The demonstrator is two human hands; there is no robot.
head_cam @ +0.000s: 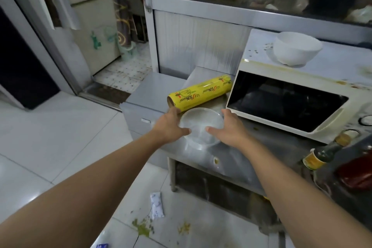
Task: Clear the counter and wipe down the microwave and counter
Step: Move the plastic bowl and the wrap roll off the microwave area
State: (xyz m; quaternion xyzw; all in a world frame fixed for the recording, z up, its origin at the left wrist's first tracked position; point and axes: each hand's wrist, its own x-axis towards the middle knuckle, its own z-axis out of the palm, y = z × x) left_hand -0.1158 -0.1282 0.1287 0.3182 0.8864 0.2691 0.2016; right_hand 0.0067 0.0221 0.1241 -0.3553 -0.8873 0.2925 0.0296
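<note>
left hand [168, 124] + right hand [229, 127] grip clear bowl [201, 125] | counter [231, 155] edge near

You're in a kitchen. A microwave [289, 100] sits on the steel bench [237, 153]. Sauce bottles [322, 153] stand right of it.

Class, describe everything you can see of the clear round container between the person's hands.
The clear container is round, shallow and transparent, seemingly plastic, with a lid-like flat top and nothing visible inside. It sits upright at the steel counter's left end, before the yellow wrap roll. The left hand and right hand hold its opposite sides, thumbs on its near rim.
</note>
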